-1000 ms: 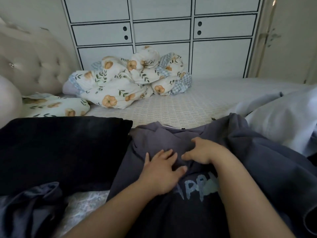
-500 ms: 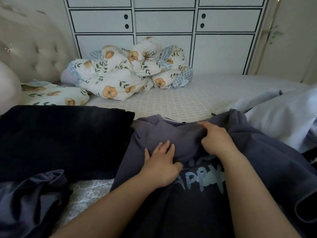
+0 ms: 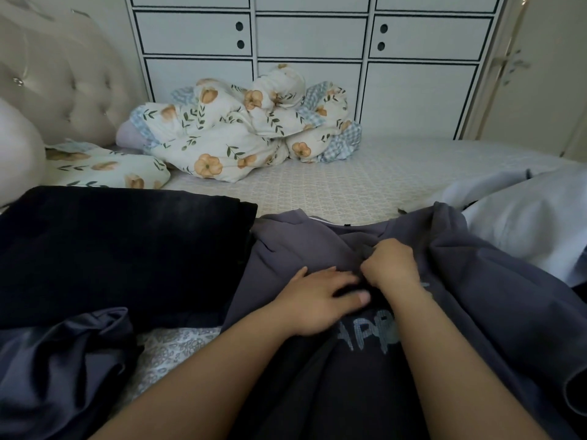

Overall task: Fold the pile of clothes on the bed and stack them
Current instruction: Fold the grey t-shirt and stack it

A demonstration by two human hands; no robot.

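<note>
A dark grey T-shirt (image 3: 301,249) with pale lettering lies spread on the bed right in front of me. My left hand (image 3: 320,296) rests flat on its chest, fingers straight and pointing right. My right hand (image 3: 392,263) is curled just beside it and pinches a fold of the shirt's fabric near the collar. A folded black garment (image 3: 120,249) lies to the left. A crumpled dark blue garment (image 3: 60,369) sits at the lower left. Pale blue clothing (image 3: 524,223) lies at the right.
A bundled floral duvet (image 3: 241,134) and a floral pillow (image 3: 104,169) sit at the far side of the bed (image 3: 365,188). A tufted headboard (image 3: 63,81) stands at the left, white cabinets (image 3: 317,36) behind.
My right hand has drawn back from the collar toward my left hand and bunched the fabric. My left hand has slid right, its fingers now turned toward the right hand.
</note>
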